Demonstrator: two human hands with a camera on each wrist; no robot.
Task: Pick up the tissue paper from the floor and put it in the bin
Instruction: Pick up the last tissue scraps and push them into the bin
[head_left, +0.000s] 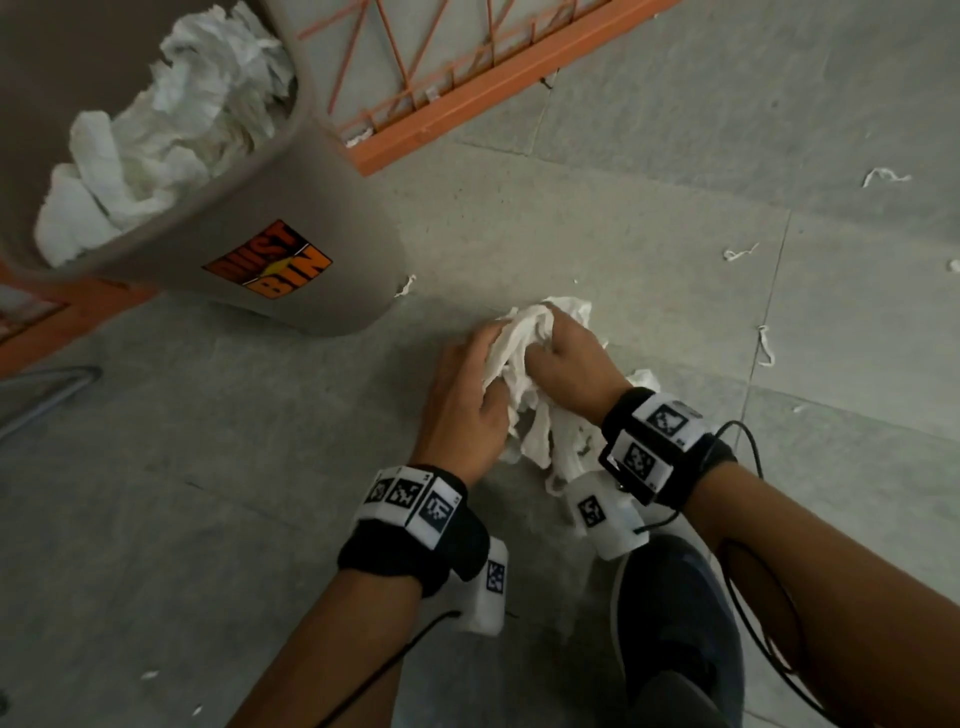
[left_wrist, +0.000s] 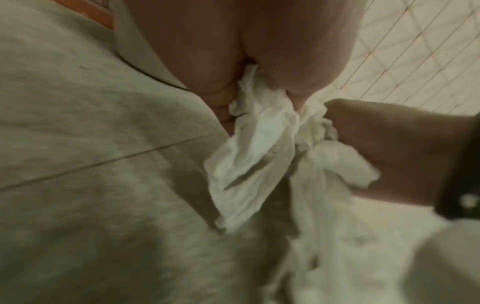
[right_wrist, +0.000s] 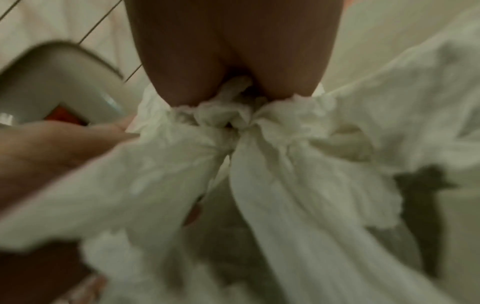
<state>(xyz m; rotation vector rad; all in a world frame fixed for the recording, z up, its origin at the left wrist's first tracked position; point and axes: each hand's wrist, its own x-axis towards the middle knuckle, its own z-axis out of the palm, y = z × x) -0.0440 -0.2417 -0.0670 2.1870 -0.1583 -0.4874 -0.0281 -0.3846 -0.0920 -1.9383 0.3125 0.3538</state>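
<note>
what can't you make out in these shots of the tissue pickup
- Whether the tissue wad has left the floor: in the head view both hands cover it.
- The left hand and the right hand: their fingertips are buried in tissue.
- How deep the tissue lies in the bin: the frame's edge cuts off the bin's far rim.
- Both wrist views: blurred, so fine tissue folds are lost.

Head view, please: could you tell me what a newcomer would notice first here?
Both hands, left hand and right hand, grip a crumpled bundle of tissue paper low over the grey floor at centre. At upper left stands a grey bin already heaped with tissue.
</note>
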